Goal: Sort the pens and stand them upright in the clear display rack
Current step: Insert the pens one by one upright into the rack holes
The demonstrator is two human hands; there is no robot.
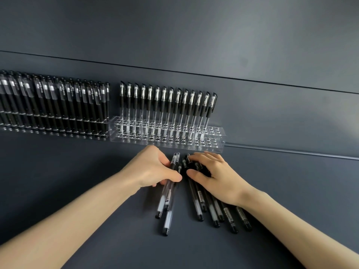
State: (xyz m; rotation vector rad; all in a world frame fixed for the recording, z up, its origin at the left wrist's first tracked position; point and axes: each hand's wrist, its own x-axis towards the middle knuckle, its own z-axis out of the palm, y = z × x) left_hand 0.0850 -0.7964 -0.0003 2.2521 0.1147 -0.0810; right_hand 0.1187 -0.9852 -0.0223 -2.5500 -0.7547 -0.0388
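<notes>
Loose pens [213, 208] lay under my right hand [211, 175], fingers spread flat. My left hand [153, 167] gripped three pens [167, 200]. Behind, the clear rack [211, 138] held one upright row.

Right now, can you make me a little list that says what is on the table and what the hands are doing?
surface: dark table
left rack: clear rack packed with black pens
right rack: clear display rack, one row of upright pens at the back, front holes empty
left hand: left hand gripping a small bundle of clear-barrel pens that lie on the table
right hand: right hand pressing on a fanned group of darker pens
loose pens: two groups, apart
</notes>
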